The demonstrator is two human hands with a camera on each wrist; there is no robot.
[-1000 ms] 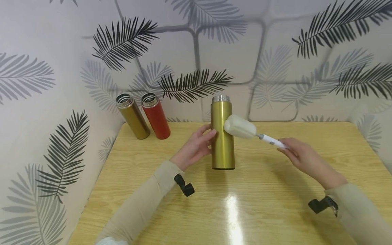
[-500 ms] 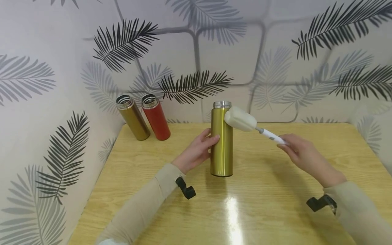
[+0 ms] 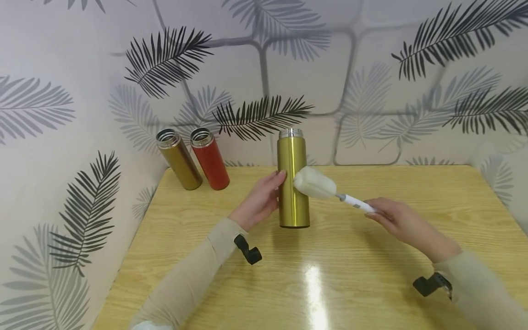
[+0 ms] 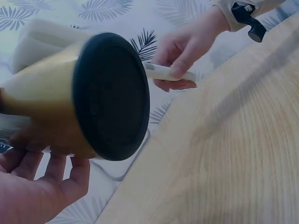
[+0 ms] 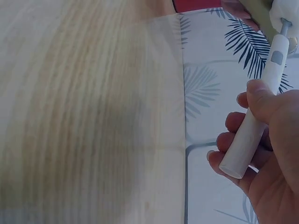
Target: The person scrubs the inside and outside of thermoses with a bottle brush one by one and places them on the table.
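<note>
In the head view my left hand (image 3: 261,199) grips a gold thermos flask (image 3: 292,156) by its left side, holding it upright over the table. Its steel neck has no lid on. The flask's dark round base (image 4: 114,95) faces the left wrist camera. My right hand (image 3: 398,220) holds a bottle brush by its white handle (image 5: 252,121), thumb along the top and fingers curled beneath. The brush's pale sponge head (image 3: 315,182) overlaps the flask's right side at mid-height. Part of that sponge head shows behind the flask in the left wrist view.
Another gold flask (image 3: 181,160) and a red flask (image 3: 212,160) stand lidless side by side at the table's back left corner. The wooden table (image 3: 371,284) reaches back to a wall (image 3: 371,82) with a leaf pattern.
The flask dipped, then rose again and shifted slightly left. The brush head went up near the flask's neck, then came down to mid-body, with my right hand moving a little left.
</note>
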